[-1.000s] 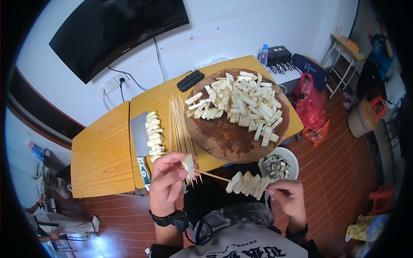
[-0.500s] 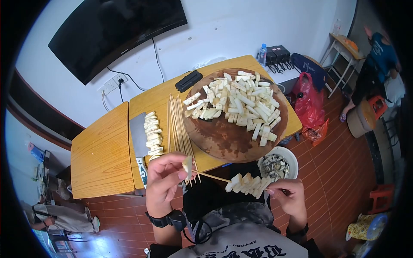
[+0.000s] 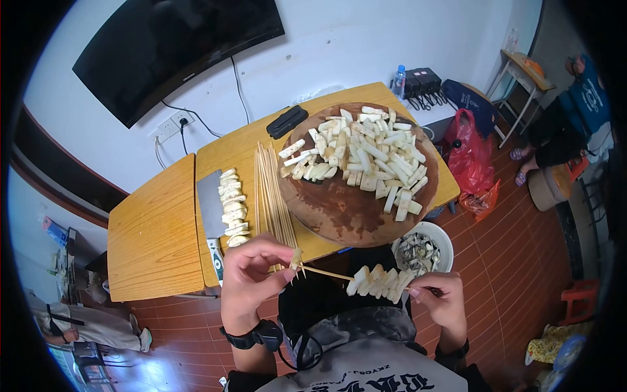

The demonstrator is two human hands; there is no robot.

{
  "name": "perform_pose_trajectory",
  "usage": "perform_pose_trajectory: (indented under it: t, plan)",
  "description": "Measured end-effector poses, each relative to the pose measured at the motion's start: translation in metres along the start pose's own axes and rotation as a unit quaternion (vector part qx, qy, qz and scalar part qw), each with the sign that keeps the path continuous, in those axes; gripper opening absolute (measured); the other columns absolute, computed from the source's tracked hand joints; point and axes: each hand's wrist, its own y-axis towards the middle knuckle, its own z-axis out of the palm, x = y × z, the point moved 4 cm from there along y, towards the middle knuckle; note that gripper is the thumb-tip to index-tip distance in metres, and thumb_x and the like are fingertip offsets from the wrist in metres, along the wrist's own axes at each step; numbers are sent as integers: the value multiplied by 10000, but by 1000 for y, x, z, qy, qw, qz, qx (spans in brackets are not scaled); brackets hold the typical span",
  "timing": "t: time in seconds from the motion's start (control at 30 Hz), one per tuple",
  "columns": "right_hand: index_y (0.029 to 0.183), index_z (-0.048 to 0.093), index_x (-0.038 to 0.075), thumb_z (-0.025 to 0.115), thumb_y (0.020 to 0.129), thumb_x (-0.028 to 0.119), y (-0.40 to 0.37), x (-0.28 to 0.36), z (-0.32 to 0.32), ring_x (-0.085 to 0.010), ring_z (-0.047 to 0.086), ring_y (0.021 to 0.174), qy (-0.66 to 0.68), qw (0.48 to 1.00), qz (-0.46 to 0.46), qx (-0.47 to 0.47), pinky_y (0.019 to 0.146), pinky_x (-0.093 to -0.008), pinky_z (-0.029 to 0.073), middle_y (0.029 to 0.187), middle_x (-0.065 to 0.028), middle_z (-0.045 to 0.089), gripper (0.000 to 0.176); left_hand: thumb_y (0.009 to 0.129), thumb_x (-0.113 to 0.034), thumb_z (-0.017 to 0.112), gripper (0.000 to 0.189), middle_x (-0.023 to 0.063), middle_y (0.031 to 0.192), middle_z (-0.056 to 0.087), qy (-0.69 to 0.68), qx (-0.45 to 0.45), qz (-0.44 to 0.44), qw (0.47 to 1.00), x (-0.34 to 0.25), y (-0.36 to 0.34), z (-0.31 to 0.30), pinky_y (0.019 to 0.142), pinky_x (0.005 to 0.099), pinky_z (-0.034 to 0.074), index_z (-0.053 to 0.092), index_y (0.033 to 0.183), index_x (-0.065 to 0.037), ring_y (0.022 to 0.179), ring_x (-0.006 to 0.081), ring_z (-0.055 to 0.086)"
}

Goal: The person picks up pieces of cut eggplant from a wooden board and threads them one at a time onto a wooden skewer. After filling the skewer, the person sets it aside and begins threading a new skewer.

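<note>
My left hand [image 3: 251, 281] pinches a pale piece of eggplant [image 3: 296, 259] between thumb and fingertips, right at the tip of a bamboo skewer [image 3: 330, 272]. Toward the skewer's other end sits a close row of threaded eggplant pieces [image 3: 377, 283]. There my right hand [image 3: 439, 298] grips the skewer, thumb against the fingers. Ahead, a round wooden board [image 3: 346, 209] bears a heap of cut eggplant strips [image 3: 379, 150]. Left of it lie a bundle of bare skewers [image 3: 271, 189], a finished-looking row of eggplant pieces [image 3: 232, 204] and a cleaver [image 3: 211, 202].
The wooden table [image 3: 157, 235] stands against the wall below a television [image 3: 183, 52]. A white bucket [image 3: 447, 248] of peelings is on the floor by its near edge. Red plastic bags [image 3: 469, 163] hang at the right. A person [image 3: 581, 111] is at the far right.
My left hand has moved slightly right, turning the eggplant piece edge-on against the skewer tip. The threaded row has shifted slightly. The person at the far right has moved.
</note>
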Motion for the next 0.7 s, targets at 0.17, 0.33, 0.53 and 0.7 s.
perform_pose_trajectory:
  t: [0.17,0.33,0.53,0.7]
  plan:
    - [881,738,-39,673,861,-85,0,0,0,-145,652,580,14,1000,19,8,550,-272,475,734,-107,711,81,731,227,659,335,89,927,660,6,-3,-14,1000,2,-1,1,794,282,542,724,1018,68,851,155,661]
    - [859,735,-47,662,862,-94,0,2,-1,-139,643,562,-17,1000,-21,-6,542,-260,467,731,-101,714,87,722,234,665,347,89,917,660,9,7,-15,1000,3,-1,1,789,278,548,735,1017,64,849,156,666]
    - [845,733,-48,658,854,-105,-2,-2,-2,-141,639,549,6,1000,9,-4,532,-259,462,725,-101,712,94,716,235,691,364,96,917,668,20,20,-9,1000,5,0,1,799,285,556,742,1031,61,854,162,675]
    - [842,732,-47,667,848,-104,-1,-1,-3,-145,648,553,-7,1000,-3,-4,533,-259,465,715,-97,710,87,714,231,710,363,95,916,676,30,25,-16,999,3,-1,3,804,288,557,749,1029,54,857,162,675]
